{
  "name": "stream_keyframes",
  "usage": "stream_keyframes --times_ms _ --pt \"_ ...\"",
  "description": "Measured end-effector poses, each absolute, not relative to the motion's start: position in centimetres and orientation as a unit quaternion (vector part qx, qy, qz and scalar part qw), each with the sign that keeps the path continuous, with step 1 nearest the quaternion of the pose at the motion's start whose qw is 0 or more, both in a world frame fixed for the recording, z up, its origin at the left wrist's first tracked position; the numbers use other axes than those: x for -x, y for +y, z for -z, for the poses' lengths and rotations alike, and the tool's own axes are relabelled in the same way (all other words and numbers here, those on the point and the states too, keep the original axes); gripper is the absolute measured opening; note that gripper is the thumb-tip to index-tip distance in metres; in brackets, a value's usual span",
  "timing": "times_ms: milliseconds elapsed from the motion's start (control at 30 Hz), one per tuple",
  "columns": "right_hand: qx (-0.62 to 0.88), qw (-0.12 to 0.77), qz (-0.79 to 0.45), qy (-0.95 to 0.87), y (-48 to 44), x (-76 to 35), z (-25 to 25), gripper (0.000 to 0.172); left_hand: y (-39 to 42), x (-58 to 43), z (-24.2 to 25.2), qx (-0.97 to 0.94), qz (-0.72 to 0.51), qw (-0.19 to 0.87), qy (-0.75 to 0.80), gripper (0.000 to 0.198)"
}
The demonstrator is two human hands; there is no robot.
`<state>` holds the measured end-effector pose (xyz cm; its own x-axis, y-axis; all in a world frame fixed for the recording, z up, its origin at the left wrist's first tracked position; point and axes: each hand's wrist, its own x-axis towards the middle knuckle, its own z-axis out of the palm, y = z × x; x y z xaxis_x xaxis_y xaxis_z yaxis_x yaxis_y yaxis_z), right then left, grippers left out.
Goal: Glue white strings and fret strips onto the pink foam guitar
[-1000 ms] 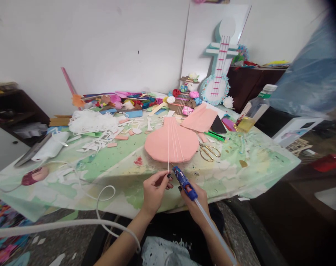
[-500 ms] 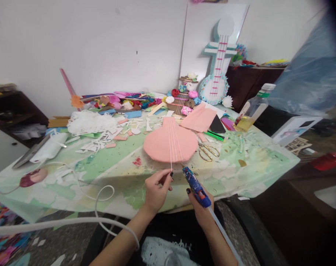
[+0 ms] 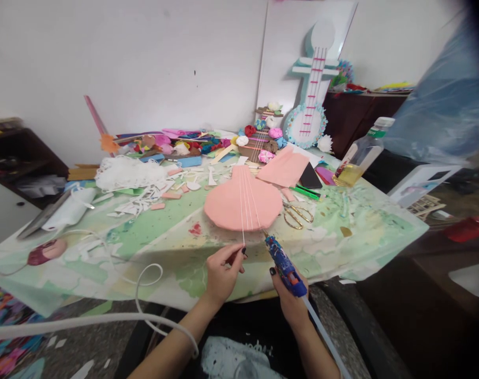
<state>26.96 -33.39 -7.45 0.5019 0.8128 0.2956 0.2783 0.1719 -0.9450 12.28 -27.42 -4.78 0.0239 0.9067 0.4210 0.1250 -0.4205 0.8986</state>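
A flat pink instrument-shaped body (image 3: 223, 205) lies on the table in front of me, with several white strings (image 3: 248, 202) running down its face from the narrow neck. Below its near edge, my left hand (image 3: 223, 271) pinches the end of the leftmost white string and holds it taut. My right hand (image 3: 292, 300) is wrapped around a blue hot glue gun (image 3: 282, 263). The gun's nozzle is close to the near edge of the pink body, right of the strings; whether it touches is too small to tell. A glue stick (image 3: 322, 331) extends from the gun's back.
Gold-handled scissors (image 3: 298, 216) and a green cutter (image 3: 307, 192) lie right of the pink body. An oil bottle (image 3: 360, 155) stands farther right. White string heap (image 3: 127, 173) and paper scraps are at left. A white cable (image 3: 105, 318) loops across my left forearm.
The glue gun in my right hand has shifted slightly to the right. My left hand has drawn the string end a little lower.
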Motion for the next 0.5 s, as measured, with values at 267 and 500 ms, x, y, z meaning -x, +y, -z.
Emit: stream_keyframes --times_ms 267,500 --pt "0.605 0.626 -0.215 -0.443 -33.60 -26.79 6.93 0.025 -27.41 -12.21 4.96 -0.632 -0.557 0.346 0.412 0.017" --pt "0.609 0.631 -0.213 -0.431 -33.59 -26.64 6.51 0.020 -27.39 -12.11 5.42 -0.634 -0.547 0.355 0.416 0.017"
